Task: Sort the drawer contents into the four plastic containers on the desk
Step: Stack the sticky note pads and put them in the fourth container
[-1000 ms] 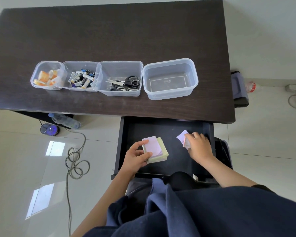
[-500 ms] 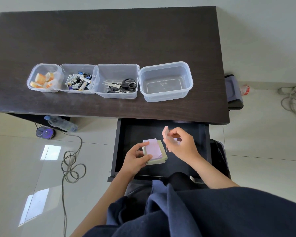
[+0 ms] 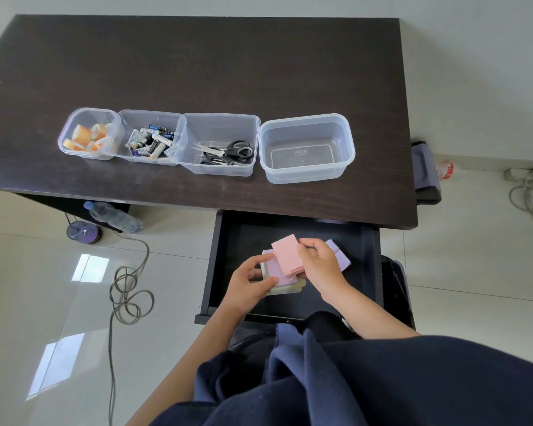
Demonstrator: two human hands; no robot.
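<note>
Inside the open black drawer [image 3: 363, 265], my left hand [image 3: 248, 284] grips a stack of sticky-note pads [image 3: 282, 285], lilac on top and pale yellow-green below. My right hand [image 3: 319, 264] pinches a pink pad [image 3: 286, 255] and holds it flat on top of that stack. Another lilac pad [image 3: 340, 255] lies behind my right hand, partly hidden. On the desk [image 3: 197, 72] stand four clear containers in a row: tape rolls [image 3: 88, 135], batteries [image 3: 150, 139], scissors [image 3: 228, 152], and an empty container [image 3: 306, 147] at the right.
A water bottle [image 3: 114, 216] and a disc spindle [image 3: 83, 233] sit on the floor under the desk's left side, beside a coiled cable [image 3: 130, 290]. A grey bag [image 3: 426, 173] hangs at the desk's right edge. More cables [image 3: 530, 192] lie far right.
My right hand lifted a pink pad from the drawer's right side, carried it left and set it onto the stack that my left hand holds. The camera view shifted slightly.
</note>
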